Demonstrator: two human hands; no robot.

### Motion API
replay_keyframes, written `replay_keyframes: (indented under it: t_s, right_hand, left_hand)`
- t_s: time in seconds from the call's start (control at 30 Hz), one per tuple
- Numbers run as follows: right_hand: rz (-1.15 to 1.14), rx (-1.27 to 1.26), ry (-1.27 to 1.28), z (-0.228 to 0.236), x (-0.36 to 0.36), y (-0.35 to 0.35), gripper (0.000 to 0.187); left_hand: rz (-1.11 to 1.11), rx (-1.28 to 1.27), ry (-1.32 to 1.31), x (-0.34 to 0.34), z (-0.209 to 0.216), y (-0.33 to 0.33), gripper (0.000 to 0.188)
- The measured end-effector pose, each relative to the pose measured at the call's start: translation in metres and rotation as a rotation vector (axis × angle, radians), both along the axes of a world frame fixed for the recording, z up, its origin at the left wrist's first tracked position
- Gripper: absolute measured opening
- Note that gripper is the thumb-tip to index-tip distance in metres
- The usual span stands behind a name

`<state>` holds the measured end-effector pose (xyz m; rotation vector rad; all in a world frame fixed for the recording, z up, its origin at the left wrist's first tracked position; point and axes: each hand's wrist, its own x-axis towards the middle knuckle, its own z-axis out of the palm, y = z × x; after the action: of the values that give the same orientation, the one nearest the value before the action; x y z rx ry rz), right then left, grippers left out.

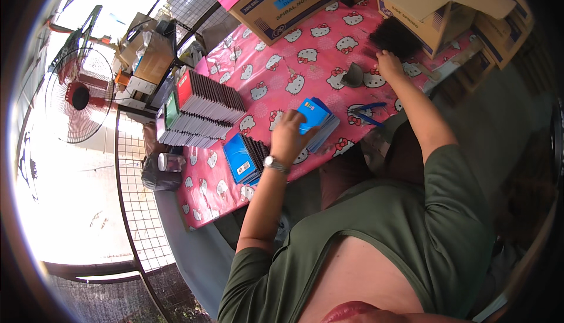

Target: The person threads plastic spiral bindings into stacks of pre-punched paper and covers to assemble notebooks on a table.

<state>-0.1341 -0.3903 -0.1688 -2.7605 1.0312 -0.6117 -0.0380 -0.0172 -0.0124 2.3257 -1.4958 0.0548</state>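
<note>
A small stack of blue-covered notebooks point(316, 115) lies near the front edge of the table, with no coil showing along its edges. My left hand point(289, 138) grips its left side, with the thumb along the near side. Just left of that wrist stands a pile of blue notebooks point(238, 157) with black spiral bindings. Farther right, my right hand point(389, 66) reaches to the near edge of a heap of black spiral coils point(396, 38). Its fingers are bent together, and what they hold is too small to make out. Blue-handled pliers point(369, 113) rest between me and the coils.
A dark grey cup-like piece point(352, 75) sits left of my right hand. Tall stacks of spiral notebooks point(205, 103) stand on the left of the pink patterned table cover point(202, 197). Cardboard boxes point(282, 6) line the far side. A fan point(81, 97) stands beyond the left end.
</note>
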Motion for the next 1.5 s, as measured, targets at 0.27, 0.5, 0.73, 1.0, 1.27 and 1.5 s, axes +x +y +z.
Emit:
replay_keyframes:
  t_s: [0.27,0.5,0.73,1.0,1.27,1.5]
  right_hand:
    - [0.062,0.187,0.029,0.019,0.008,-0.015,0.018]
    - [0.263,0.167,-0.271,0.065,0.021,0.013,0.03]
    - [0.474,0.36,-0.563,0.081,0.003,0.082,0.025]
    - [0.416,1.287,-0.39,0.086,-0.012,0.188,0.029]
    - [0.507,0.625,-0.298,0.089,0.0,0.212,0.029]
    - [0.472,1.073,-0.276,0.11,0.008,0.196,0.032]
  left_hand:
    - [0.011,0.247,0.13,0.018,-0.007,-0.01,0.029]
    - [-0.026,0.236,0.06,0.02,-0.014,-0.012,0.027]
    - [-0.099,0.209,0.11,0.027,-0.009,-0.016,0.026]
    - [-0.029,0.196,0.223,0.034,-0.003,-0.01,0.022]
    - [-0.003,0.052,0.203,0.026,-0.014,0.001,0.03]
    - [0.068,0.145,-0.001,0.019,0.01,-0.004,0.026]
